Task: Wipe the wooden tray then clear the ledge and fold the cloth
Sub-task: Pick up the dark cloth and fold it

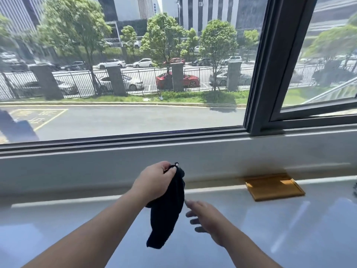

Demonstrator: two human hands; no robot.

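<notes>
Above the glossy white ledge [270, 229], left hand [154, 182] raised and pinched shut on the top corner of a black cloth [168, 213], which hangs limp below the fist, lower end clear of the surface. Just right of the dangling cloth, right hand [208, 217] open, fingers [193, 221] spread and reaching toward the fabric, not clearly touching it. Farther right and back, well apart from both hands, wooden tray [274, 187] lying flat at the ledge's rear, pushed against the white sill. Beyond, a large window [135, 74] with dark frame, its right pane tilted open.
</notes>
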